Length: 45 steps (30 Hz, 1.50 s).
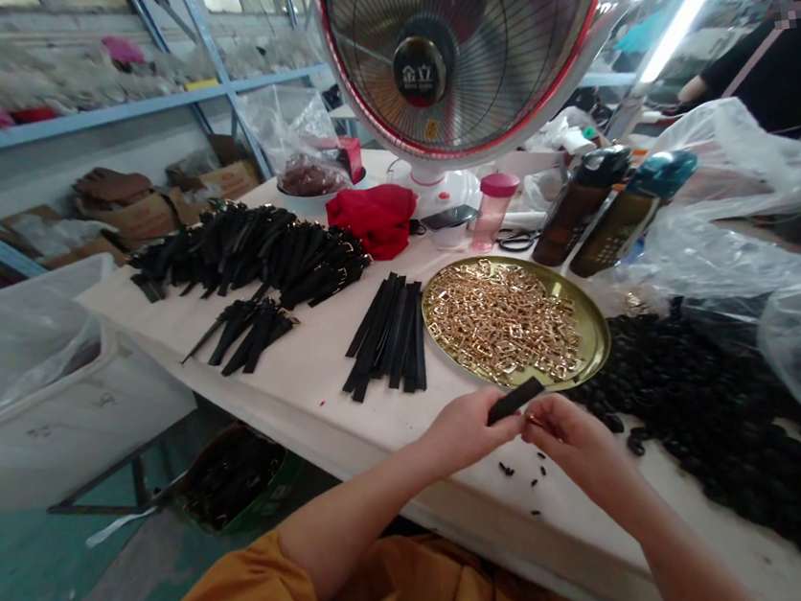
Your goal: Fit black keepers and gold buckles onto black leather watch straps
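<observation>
My left hand (469,431) is closed around a short black strap (517,401), whose free end points up and to the right. Close beside it, my right hand (567,436) pinches a small gold-coloured buckle (532,420) near the strap's lower end; whether the two touch is hard to make out. Just beyond both hands stands a round gold tray (597,341) heaped with gold buckles (500,318). To its left lies a row of flat black straps (393,330). A few tiny black bits (506,469) are scattered on the table below my hands.
Buckled black straps (243,251) are piled at the table's far left, with a smaller bunch (249,332) nearer. Small black pieces (718,419) cover the right side. Behind the tray are a fan heater (418,72), a pink cup (496,212), scissors (515,240) and two bottles (622,217).
</observation>
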Available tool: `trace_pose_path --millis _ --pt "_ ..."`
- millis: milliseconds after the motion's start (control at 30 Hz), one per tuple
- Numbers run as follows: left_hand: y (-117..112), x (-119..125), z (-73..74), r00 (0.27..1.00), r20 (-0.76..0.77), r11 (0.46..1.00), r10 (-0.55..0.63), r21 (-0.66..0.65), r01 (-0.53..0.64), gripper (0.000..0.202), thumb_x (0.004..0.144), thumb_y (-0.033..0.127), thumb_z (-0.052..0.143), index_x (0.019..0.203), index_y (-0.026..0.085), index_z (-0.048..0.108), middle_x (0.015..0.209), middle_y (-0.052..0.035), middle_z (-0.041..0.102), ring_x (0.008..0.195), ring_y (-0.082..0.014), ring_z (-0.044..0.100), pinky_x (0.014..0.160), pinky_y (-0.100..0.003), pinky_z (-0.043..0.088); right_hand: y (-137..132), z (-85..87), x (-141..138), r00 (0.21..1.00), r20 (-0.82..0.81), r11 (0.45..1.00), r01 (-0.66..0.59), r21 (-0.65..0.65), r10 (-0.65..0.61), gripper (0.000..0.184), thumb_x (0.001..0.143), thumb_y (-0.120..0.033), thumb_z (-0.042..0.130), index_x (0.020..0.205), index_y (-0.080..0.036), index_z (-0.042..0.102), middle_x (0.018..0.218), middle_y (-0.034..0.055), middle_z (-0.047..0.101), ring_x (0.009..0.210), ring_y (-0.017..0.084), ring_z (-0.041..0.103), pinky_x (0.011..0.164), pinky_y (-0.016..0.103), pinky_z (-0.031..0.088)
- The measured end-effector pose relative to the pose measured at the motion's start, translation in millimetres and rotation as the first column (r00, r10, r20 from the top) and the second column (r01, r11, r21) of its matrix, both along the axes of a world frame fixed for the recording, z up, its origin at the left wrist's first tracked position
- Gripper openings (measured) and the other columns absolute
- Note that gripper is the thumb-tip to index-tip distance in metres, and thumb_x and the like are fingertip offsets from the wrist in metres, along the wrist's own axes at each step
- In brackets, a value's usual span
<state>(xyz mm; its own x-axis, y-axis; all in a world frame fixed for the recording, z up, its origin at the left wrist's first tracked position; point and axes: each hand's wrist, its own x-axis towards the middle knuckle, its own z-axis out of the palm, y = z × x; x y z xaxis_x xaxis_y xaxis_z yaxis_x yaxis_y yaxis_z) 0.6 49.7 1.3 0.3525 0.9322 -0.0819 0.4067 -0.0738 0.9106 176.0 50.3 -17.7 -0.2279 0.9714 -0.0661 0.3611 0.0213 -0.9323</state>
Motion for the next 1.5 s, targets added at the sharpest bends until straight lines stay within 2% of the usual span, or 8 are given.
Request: trace_pose_path --millis 233,400,600,833,933,1100,1300,1500 --pt "-6.2 0.6 7.5 0.991 -0.035 0.988 -0.132 -0.081 0.129 0.024 0.074 0.032 0.046 0.078 0.012 0.058 0.064 0.0017 0.054 0.06 -0.0095 0.048 0.051 -0.018 0.032 -30.4 14.2 -1.6 0.949 -0.316 0.947 -0.109 -0.302 0.008 0.037 0.071 -0.039 0.065 0.101 -0.023 0.051 0.08 0.0024 0.062 0.07 0.015 0.056 0.064 0.03 0.046" --pt "-11.7 5.6 4.0 0.993 -0.102 0.997 -0.063 -0.057 0.057 0.022 0.072 0.031 0.046 0.072 0.013 0.057 0.061 0.0023 0.05 0.057 -0.0094 0.046 0.049 -0.019 0.03 -40.7 3.4 -2.5 0.935 -0.346 0.977 0.0 -0.213 -0.075 0.041 0.068 -0.04 0.068 0.101 -0.025 0.05 0.077 0.0013 0.063 0.069 0.016 0.057 0.064 0.031 0.046" --pt "-17.5 6.3 2.6 0.987 -0.074 0.982 -0.14 -0.14 0.129 0.026 0.075 0.037 0.048 0.075 0.013 0.056 0.065 0.0011 0.052 0.059 -0.0099 0.046 0.051 -0.019 0.031 -43.4 -1.3 -1.6 0.927 -0.294 0.968 0.189 -0.164 -0.231 0.026 0.065 -0.039 0.071 0.08 -0.02 0.061 0.07 0.0007 0.061 0.065 0.015 0.055 0.062 0.028 0.046" --pt "-29.2 1.6 -2.3 0.976 -0.097 0.978 -0.193 -0.103 0.183 0.032 0.087 0.038 0.031 0.086 0.016 0.054 0.067 0.0009 0.052 0.061 -0.0108 0.047 0.055 -0.02 0.032 -46.8 -10.6 -3.0 0.566 -0.557 0.783 0.308 -0.54 -0.607 0.024 0.06 -0.029 0.076 0.081 -0.025 0.065 0.074 -0.0033 0.062 0.061 0.01 0.057 0.06 0.023 0.051" --pt "-31.4 1.7 -3.4 0.946 -0.224 0.971 -0.234 -0.012 0.237 0.03 0.087 0.036 0.032 0.085 0.018 0.056 0.072 -0.0003 0.057 0.066 -0.0123 0.049 0.058 -0.02 0.032 -49.2 -11.7 -8.0 0.515 -0.569 0.746 0.241 -0.621 -0.641 0.026 0.059 -0.027 0.077 0.082 -0.024 0.066 0.069 -0.0037 0.061 0.056 0.008 0.056 0.052 0.017 0.049" --pt "-29.6 0.8 -2.4 0.871 -0.379 0.935 -0.312 0.04 0.352 0.031 0.087 0.038 0.032 0.084 0.02 0.057 0.073 -0.0013 0.059 0.065 -0.0142 0.052 0.056 -0.021 0.03 -56.7 -14.9 -11.7 0.542 -0.529 0.73 0.268 -0.628 -0.654 0.027 0.058 -0.031 0.077 0.081 -0.021 0.068 0.066 -0.0036 0.059 0.052 0.006 0.053 0.048 0.016 0.048" --pt "-32.2 7.4 -2.9 0.936 -0.224 0.962 -0.27 -0.033 0.27 0.026 0.085 0.032 0.034 0.094 0.017 0.054 0.085 -0.0037 0.061 0.073 -0.0148 0.053 0.061 -0.022 0.035 -64.7 -17.4 -15.4 0.748 -0.43 0.84 0.313 -0.442 -0.505 0.028 0.063 -0.037 0.072 0.083 -0.019 0.066 0.073 0.0005 0.062 0.059 0.012 0.054 0.056 0.024 0.047" --pt "-34.3 9.1 4.5 0.944 -0.163 0.954 -0.286 -0.144 0.264 0.021 0.081 0.031 0.039 0.08 0.016 0.052 0.069 0.0 0.054 0.061 -0.0115 0.046 0.052 -0.021 0.029 -64.5 -13.6 -12.2 0.632 -0.49 0.797 0.419 -0.436 -0.6 0.022 0.062 -0.035 0.073 0.075 -0.023 0.06 0.074 -0.0034 0.059 0.055 0.009 0.051 0.056 0.022 0.047"
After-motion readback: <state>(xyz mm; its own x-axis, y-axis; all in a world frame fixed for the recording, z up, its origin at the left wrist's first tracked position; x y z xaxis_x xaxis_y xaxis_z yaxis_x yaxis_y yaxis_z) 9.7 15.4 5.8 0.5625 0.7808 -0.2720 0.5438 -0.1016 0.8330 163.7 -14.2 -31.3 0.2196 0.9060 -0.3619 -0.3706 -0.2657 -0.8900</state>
